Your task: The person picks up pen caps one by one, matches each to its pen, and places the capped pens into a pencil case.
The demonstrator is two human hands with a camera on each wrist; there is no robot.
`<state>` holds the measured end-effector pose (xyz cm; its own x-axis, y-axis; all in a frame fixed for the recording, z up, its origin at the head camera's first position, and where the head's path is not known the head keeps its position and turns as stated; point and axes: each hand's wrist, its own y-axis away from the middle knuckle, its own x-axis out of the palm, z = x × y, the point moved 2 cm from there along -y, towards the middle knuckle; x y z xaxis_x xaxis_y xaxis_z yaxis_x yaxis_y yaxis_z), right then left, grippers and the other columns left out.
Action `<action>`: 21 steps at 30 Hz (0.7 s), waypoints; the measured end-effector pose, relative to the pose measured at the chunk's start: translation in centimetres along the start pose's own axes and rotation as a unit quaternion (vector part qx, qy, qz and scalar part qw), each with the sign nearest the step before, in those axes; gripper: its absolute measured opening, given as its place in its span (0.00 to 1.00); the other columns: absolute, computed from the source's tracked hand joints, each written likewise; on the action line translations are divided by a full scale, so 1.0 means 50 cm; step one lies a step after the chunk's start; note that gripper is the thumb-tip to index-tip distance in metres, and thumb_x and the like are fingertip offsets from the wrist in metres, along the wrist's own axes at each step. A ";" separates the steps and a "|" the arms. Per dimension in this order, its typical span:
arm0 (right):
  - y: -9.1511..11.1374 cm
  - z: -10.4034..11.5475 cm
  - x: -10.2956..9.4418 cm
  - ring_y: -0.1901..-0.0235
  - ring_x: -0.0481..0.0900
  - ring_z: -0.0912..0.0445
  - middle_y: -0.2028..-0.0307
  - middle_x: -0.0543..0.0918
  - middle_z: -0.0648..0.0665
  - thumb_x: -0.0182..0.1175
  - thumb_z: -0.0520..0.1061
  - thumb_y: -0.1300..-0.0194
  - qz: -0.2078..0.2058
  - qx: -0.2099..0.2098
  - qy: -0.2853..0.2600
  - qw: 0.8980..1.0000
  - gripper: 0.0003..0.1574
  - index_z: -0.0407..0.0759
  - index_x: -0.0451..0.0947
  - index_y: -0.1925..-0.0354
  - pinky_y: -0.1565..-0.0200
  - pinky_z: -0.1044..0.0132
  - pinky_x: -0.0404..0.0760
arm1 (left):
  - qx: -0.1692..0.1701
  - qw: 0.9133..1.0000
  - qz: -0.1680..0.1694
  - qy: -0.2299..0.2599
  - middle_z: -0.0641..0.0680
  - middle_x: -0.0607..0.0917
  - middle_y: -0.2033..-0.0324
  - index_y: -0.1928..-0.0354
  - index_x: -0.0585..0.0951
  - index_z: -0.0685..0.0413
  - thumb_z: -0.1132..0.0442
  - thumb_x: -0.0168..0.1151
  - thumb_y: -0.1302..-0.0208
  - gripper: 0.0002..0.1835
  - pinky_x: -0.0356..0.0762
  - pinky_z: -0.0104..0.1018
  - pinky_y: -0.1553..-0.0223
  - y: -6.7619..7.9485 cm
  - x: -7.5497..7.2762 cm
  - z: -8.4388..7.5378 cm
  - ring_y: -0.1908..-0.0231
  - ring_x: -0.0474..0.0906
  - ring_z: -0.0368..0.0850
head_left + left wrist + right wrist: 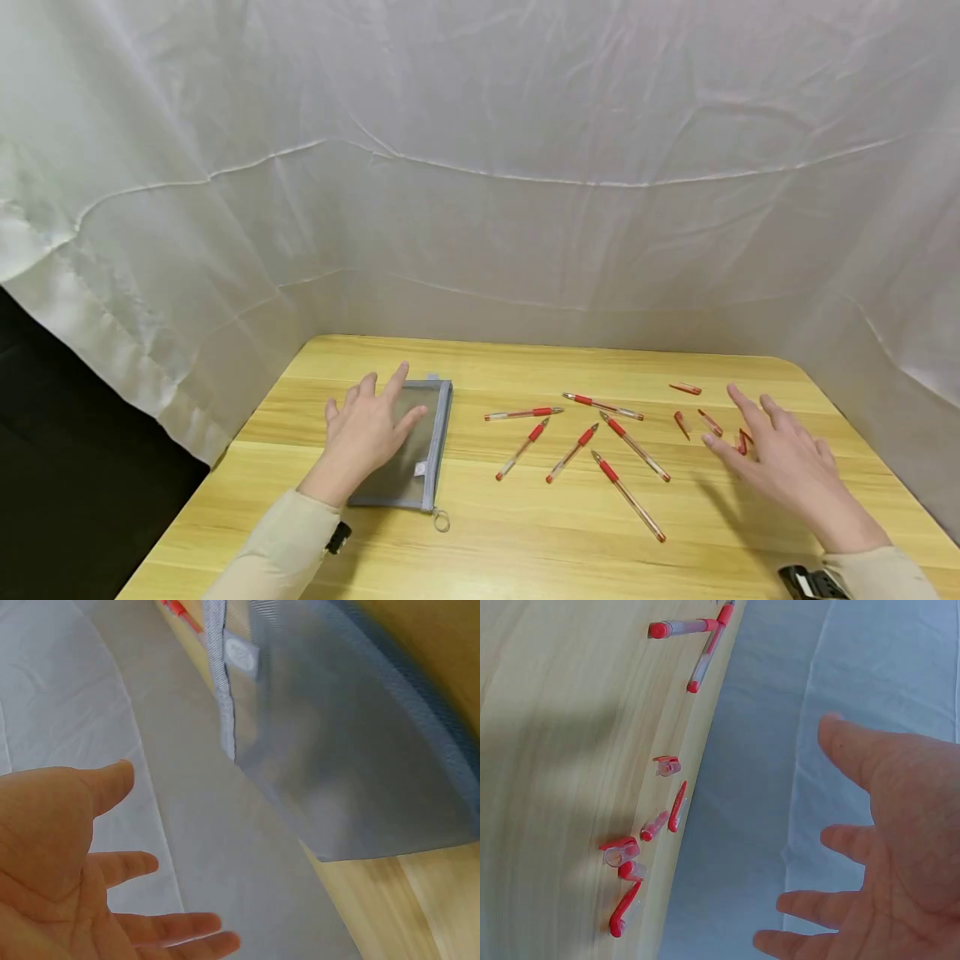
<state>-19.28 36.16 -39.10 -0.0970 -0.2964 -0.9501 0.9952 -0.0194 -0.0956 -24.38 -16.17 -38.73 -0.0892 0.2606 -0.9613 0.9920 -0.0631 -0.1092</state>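
My left hand (366, 433) is held over a grey mesh zip pouch (408, 483), fingers spread and holding nothing. The pouch lies flat, its zip edge and ring pull on the right. In the left wrist view, the hand (56, 859) appears apart from the pouch (352, 757). Several uncapped red gel pens (628, 497) lie scattered mid-table at various angles. Farther right are several loose red pen caps (686, 388), partly hidden behind my right hand (795, 467). That hand hovers with fingers spread; the right wrist view shows its palm (911, 840) bare and clear of the caps (678, 806).
The wooden table (517, 550) has a rounded far edge. White cloth (525, 233) hangs behind it and along both sides. A dark area (75, 467) shows beyond the cloth at the left. Both wrists carry black straps (339, 537).
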 end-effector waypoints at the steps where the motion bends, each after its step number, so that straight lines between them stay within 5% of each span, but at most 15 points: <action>1: -0.001 -0.002 0.000 0.33 0.56 0.09 0.24 0.51 0.11 0.53 0.75 0.22 -0.003 -0.005 0.003 1.000 0.61 0.47 0.41 0.12 0.42 0.10 0.54 | 0.002 1.000 -0.003 -0.002 0.72 0.66 0.23 0.14 0.56 0.36 0.36 0.59 0.23 0.43 0.56 0.86 0.31 0.000 -0.001 -0.001 0.27 0.69 0.76; 6: -0.009 -0.013 0.002 0.36 0.64 0.11 0.29 0.59 0.09 0.56 0.70 0.21 -0.003 -0.033 -0.001 0.999 0.60 0.38 0.45 0.14 0.47 0.14 0.67 | 0.008 1.000 -0.010 -0.004 0.71 0.73 0.27 0.15 0.59 0.37 0.37 0.61 0.23 0.42 0.69 0.79 0.36 0.002 -0.006 -0.008 0.33 0.76 0.73; 21: -0.026 -0.074 0.001 0.41 0.75 0.15 0.35 0.71 0.10 0.59 0.60 0.19 0.019 -0.044 -0.038 0.998 0.49 0.24 0.58 0.23 0.49 0.24 0.78 | 0.073 0.997 -0.012 0.016 0.69 0.81 0.33 0.19 0.68 0.44 0.42 0.66 0.24 0.38 0.88 0.60 0.56 0.001 0.007 -0.064 0.47 0.87 0.67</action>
<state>-20.60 39.68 -40.10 -0.0555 -0.3662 -0.9289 0.9931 0.0764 -0.0894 -24.05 -13.00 -38.25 -0.1080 0.2951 -0.9494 0.9660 -0.1946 -0.1704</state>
